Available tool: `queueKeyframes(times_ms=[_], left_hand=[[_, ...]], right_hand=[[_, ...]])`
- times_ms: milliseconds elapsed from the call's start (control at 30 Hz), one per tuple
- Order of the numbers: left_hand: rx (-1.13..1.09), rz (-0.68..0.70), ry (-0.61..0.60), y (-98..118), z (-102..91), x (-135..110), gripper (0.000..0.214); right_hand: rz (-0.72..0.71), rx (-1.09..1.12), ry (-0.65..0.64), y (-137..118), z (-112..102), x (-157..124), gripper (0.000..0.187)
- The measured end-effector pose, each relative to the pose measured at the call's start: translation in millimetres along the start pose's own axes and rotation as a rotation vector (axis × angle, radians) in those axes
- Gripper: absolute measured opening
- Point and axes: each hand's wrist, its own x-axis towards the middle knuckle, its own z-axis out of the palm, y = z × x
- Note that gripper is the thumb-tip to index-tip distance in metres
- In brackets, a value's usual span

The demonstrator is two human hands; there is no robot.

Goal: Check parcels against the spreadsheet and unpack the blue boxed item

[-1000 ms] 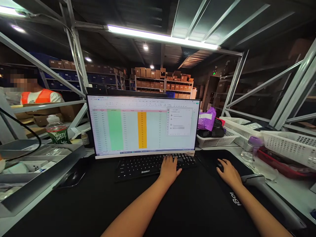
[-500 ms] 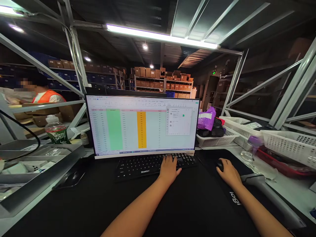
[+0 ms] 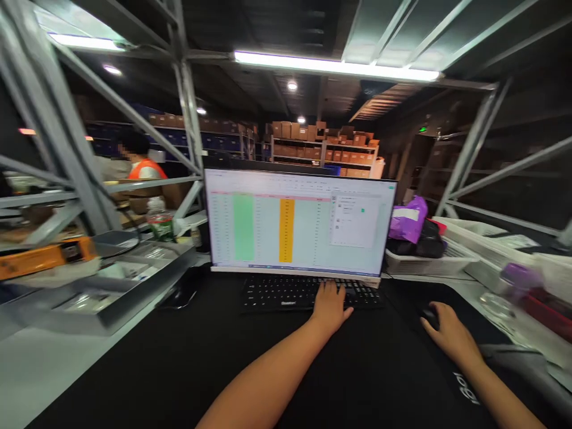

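Observation:
My left hand (image 3: 330, 308) lies with fingers spread on the right half of a black keyboard (image 3: 281, 293). At the right, my right hand (image 3: 453, 332) is wrapped over a dark computer mouse (image 3: 429, 317) on a black mouse pad (image 3: 411, 292). Behind the keyboard stands a monitor (image 3: 266, 229). Its screen shows a spreadsheet with green and orange columns, and a smaller window overlaps its right side. The text is too blurred to read.
White baskets (image 3: 415, 265) stand at the right, one with a purple package (image 3: 407, 220). A grey scanner-like device (image 3: 521, 363) lies beside my right forearm. On the left are a grey tray (image 3: 109, 319), a second mouse (image 3: 181, 295) and a bottle (image 3: 159, 220). Beyond sits a person in an orange vest (image 3: 147, 168).
The view has swung left, so everything appears shifted rightward and more of the left tray shows. Both hands keep their places on the keyboard and mouse.

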Motion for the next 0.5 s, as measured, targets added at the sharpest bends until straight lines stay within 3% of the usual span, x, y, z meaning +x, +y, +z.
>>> queueKeyframes(times_ms=[167,367,500], left_hand=[[-0.010,0.015,-0.045,-0.5,4.3,1.8,0.076],[-0.002,0.010,-0.047,1.1,8.0,2.3,0.076],[0.020,0.027,-0.033,1.0,8.1,2.0,0.075]], right_hand=[[-0.021,0.087,-0.012,22.3,15.0,8.4,0.057],[-0.035,0.181,-0.010,19.4,13.1,9.2,0.058],[-0.076,0.163,-0.034,37.1,25.6,12.1,0.067]])
